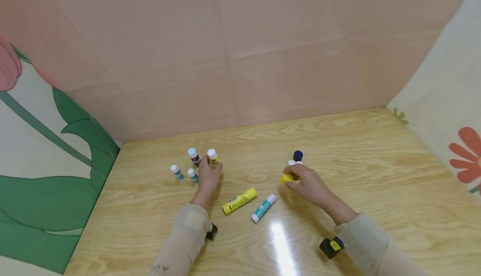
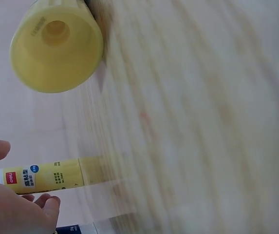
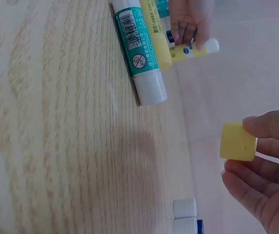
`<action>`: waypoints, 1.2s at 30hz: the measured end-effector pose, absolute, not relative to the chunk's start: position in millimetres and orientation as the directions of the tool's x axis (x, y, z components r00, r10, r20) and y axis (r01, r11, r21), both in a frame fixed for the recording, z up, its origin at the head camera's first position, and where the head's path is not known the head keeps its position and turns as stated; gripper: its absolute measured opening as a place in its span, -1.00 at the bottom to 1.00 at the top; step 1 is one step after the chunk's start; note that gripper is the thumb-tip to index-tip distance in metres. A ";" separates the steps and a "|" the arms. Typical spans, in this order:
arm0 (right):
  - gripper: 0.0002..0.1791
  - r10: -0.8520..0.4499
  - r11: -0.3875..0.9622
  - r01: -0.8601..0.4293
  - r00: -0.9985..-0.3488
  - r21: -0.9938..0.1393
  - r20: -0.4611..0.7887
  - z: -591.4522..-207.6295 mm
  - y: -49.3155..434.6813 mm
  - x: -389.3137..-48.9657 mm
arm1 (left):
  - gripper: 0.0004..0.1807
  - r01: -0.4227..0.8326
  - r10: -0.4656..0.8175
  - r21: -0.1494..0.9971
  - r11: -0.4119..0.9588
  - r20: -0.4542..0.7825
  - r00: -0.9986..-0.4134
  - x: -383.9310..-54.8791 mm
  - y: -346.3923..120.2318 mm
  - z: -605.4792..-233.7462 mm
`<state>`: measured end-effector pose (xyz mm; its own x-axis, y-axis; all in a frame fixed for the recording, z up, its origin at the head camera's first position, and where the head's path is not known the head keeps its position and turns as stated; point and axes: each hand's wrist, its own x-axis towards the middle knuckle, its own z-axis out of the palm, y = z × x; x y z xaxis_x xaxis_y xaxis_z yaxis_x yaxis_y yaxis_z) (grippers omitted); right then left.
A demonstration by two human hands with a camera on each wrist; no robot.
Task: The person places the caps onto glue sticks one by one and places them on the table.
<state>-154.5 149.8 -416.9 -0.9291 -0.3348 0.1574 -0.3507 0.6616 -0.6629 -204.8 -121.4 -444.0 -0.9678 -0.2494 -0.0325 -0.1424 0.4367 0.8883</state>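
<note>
Cap point(image 3: 238, 141), yellow, pinched in the right hand point(image 1: 310, 185) above the table point(image 1: 357, 155), right of centre; probably light, stiff and smooth, best taken by its sides. White caps point(image 3: 184, 208) stand just beyond; farther left, the left hand point(image 1: 208, 178) grips an upright glue stick point(image 2: 51, 175), likely rigid, round its barrel.

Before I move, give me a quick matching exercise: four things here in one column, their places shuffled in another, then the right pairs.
Things:
1. Yellow cap
2. Dark cap
3. White-topped yellow stick
4. Dark stick

Places:
A. Held by the left hand
B. Standing just left of the left hand
C. Pinched by the right hand
D. Behind the white caps

Pairs: 1-C, 2-D, 3-A, 4-B.
</note>
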 end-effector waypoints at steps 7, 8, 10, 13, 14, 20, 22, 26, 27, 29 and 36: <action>-0.74 -0.343 0.653 -0.361 -0.925 -0.666 0.164 -416.9 148.2 -152.9 | -0.44 -0.143 -0.284 0.899 0.413 -0.022 -0.959 -207.0 -122.0 -444.9; -0.74 -0.346 0.649 -0.366 -0.923 -0.667 0.170 -417.1 148.2 -152.9 | -0.46 -0.138 -0.290 0.901 0.410 -0.015 -0.957 -207.3 -122.1 -444.9; -0.75 -0.352 0.640 -0.380 -0.917 -0.668 0.185 -417.3 147.9 -152.8 | -0.52 -0.127 -0.304 0.904 0.409 0.004 -0.953 -207.8 -122.2 -445.1; -0.76 -0.360 0.624 -0.395 -0.911 -0.674 0.200 -418.1 147.1 -152.5 | -0.59 -0.105 -0.322 0.907 0.408 0.035 -0.946 -208.1 -121.9 -444.6; -0.76 -0.362 0.618 -0.399 -0.909 -0.677 0.204 -418.4 146.8 -152.4 | -0.61 -0.096 -0.324 0.906 0.412 0.047 -0.945 -208.2 -121.9 -444.6; -0.77 -0.368 0.595 -0.410 -0.904 -0.691 0.219 -421.5 146.1 -151.0 | -0.64 -0.100 -0.345 0.907 0.409 0.052 -0.937 -209.6 -121.8 -445.0; -0.77 -0.370 0.591 -0.414 -0.902 -0.693 0.224 -422.2 146.3 -150.5 | -0.63 -0.110 -0.350 0.906 0.409 0.045 -0.936 -210.3 -122.0 -445.4; -0.77 -0.367 0.587 -0.410 -0.903 -0.698 0.222 -422.0 146.5 -149.9 | -0.62 -0.114 -0.353 0.902 0.417 0.045 -0.935 -211.2 -122.0 -444.7; -0.77 -0.368 0.586 -0.412 -0.903 -0.698 0.223 -421.7 146.4 -149.7 | -0.62 -0.110 -0.351 0.901 0.421 0.050 -0.935 -211.2 -122.0 -444.5; -0.77 -0.367 0.588 -0.410 -0.903 -0.697 0.222 -421.1 146.1 -149.5 | -0.64 -0.105 -0.348 0.897 0.429 0.057 -0.936 -211.2 -121.7 -443.7; -0.77 -0.373 0.578 -0.408 -0.902 -0.706 0.216 -418.7 144.4 -147.9 | -0.70 -0.103 -0.328 0.885 0.454 0.058 -0.943 -206.3 -118.6 -441.1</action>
